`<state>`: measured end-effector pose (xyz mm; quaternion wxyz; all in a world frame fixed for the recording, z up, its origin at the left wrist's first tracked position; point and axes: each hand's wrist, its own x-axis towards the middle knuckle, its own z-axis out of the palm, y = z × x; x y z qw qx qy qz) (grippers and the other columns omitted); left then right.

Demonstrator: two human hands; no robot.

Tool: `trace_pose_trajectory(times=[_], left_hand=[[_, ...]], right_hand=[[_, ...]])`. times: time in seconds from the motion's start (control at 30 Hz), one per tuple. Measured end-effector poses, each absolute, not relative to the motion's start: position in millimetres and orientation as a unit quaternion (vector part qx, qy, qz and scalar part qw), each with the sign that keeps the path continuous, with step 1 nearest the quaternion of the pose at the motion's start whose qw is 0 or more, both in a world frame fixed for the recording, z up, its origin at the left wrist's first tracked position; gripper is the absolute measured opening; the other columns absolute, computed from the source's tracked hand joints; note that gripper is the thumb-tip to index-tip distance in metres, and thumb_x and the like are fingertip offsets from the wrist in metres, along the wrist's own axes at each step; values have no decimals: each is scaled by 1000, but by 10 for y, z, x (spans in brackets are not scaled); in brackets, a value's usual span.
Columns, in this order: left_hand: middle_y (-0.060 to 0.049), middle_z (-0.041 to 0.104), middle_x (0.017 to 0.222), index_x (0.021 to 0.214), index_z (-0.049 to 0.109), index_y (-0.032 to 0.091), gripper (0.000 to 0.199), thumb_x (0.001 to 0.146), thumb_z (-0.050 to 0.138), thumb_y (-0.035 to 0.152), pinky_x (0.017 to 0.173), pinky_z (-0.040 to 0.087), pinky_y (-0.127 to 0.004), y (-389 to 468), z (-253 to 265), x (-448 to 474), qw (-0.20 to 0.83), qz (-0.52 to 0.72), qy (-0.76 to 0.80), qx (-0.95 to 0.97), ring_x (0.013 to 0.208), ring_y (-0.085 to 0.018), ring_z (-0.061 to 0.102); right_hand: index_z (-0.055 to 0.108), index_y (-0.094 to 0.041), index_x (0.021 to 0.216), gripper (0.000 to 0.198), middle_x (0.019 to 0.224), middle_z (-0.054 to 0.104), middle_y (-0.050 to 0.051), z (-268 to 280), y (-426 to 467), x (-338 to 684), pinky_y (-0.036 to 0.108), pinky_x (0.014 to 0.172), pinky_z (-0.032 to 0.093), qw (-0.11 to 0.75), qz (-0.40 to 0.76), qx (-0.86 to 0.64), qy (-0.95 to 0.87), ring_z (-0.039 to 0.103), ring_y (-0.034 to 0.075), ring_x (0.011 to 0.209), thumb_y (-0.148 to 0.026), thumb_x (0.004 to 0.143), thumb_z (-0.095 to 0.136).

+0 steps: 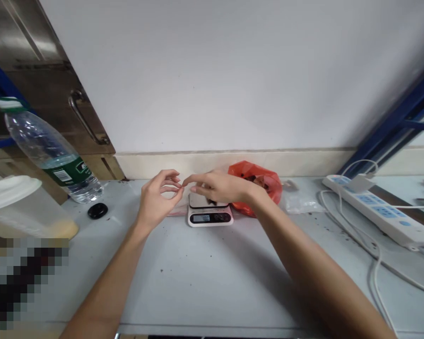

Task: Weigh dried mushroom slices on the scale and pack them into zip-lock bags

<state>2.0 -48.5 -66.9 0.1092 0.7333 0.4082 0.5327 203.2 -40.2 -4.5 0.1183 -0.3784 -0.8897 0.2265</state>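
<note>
My left hand [159, 195] is raised just left of a small digital kitchen scale [210, 219], thumb and fingertips pressed together in a pinch. Whatever is in that pinch is too small to make out. Over the scale's plate reaches my right hand [221, 186], its index finger stretched to the left hand's fingertips and its thumb apart from it. Some small dark pieces [212, 202] lie on the plate, partly hidden beneath this hand. Behind my right wrist, a red plastic bag [273, 176] sits open with brown, dried-looking pieces in it.
A clear plastic bag [300, 203] lies right of the red bag. Farther right are a white power strip [381, 209] and loose cables. On the left stand a water bottle [61, 162], a lidded plastic jug [21, 212] and a black oval object [97, 211]. A wall closes off the back.
</note>
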Motion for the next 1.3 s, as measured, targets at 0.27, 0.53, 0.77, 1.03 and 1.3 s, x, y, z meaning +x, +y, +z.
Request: trace_pose_trajectory(times=[0.27, 0.53, 0.77, 1.03, 1.3], left_hand=[[0, 64, 90, 94, 62, 19, 15, 79, 65, 17, 67, 64, -25, -517, -735, 168, 16, 590, 406, 698, 72, -12, 69], [-11, 62, 119, 123, 58, 21, 42, 85, 73, 32, 94, 58, -41, -596, -680, 162, -125, 536, 336, 765, 113, -26, 63], [-14, 52, 144, 153, 28, 28, 104, 70, 86, 52, 117, 35, -55, -556, -695, 74, -41, 418, 379, 824, 143, -37, 40], [-15, 38, 154, 156, 28, 29, 113, 64, 89, 54, 118, 32, -57, -587, -624, -8, -9, 393, 356, 848, 147, -39, 32], [-13, 56, 136, 150, 36, 23, 89, 72, 78, 31, 117, 34, -57, -593, -597, 46, -37, 380, 395, 835, 133, -36, 48]], right_hand=[[67, -21, 112, 23, 75, 67, 0, -42, -429, 2036, 28, 68, 43, 182, 251, -344, -886, 61, 15, 67, -30, 100, 48], [62, -17, 67, 17, 73, 69, 5, -111, -386, 1895, 27, 64, 40, 298, 144, -506, -796, 63, 17, 72, -15, 84, 67], [58, -18, 65, 36, 65, 63, -1, -88, -374, 2022, 28, 60, 43, 297, 280, -346, -845, 56, 14, 60, -46, 74, 79], [57, -20, 67, 15, 67, 63, -2, -88, -333, 2170, 28, 62, 48, 300, 370, -308, -824, 60, 14, 62, -26, 74, 70], [60, -20, 87, 4, 82, 66, 1, -66, -304, 2174, 28, 63, 50, 266, 337, -324, -843, 62, 15, 69, -24, 85, 60]])
